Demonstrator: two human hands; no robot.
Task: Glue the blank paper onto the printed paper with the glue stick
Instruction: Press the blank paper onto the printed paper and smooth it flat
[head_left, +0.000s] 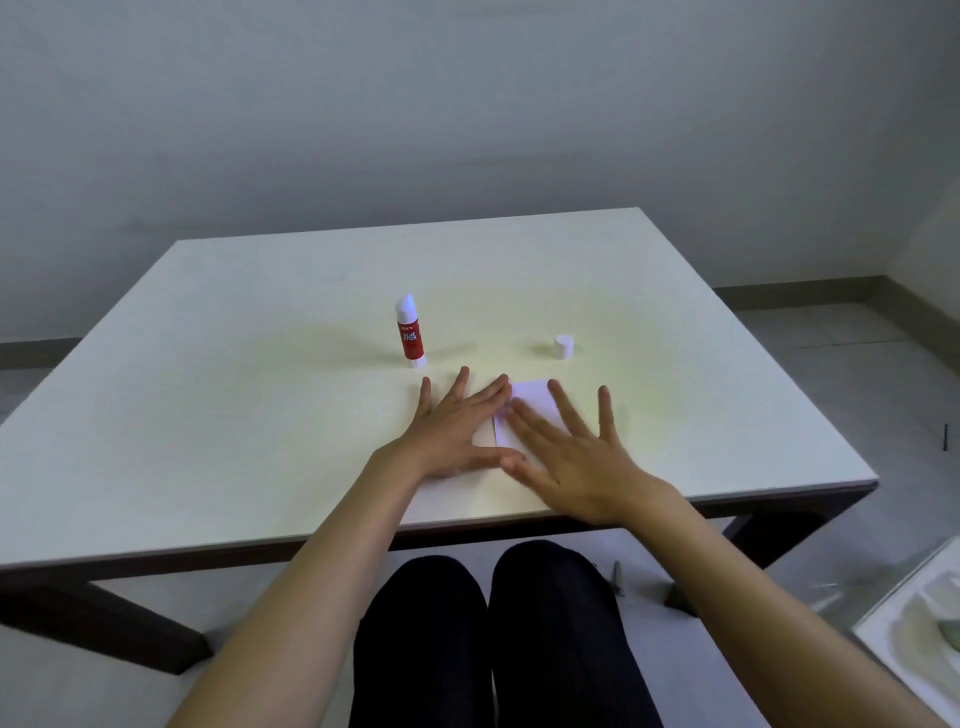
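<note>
A red and white glue stick (410, 332) stands upright and uncapped on the white table (234, 364). Its white cap (563, 346) stands apart to the right. A small white paper (530, 397) lies flat near the table's front edge, mostly under my hands. My left hand (457, 426) lies flat with fingers spread on the paper's left part. My right hand (571, 452) lies flat and spread across its right part. A second sheet or any print cannot be made out beneath the hands.
The table's front edge (467, 525) runs just behind my wrists, with my dark-trousered legs (493, 634) below it. A white tray-like object (914, 623) sits on the floor at the lower right.
</note>
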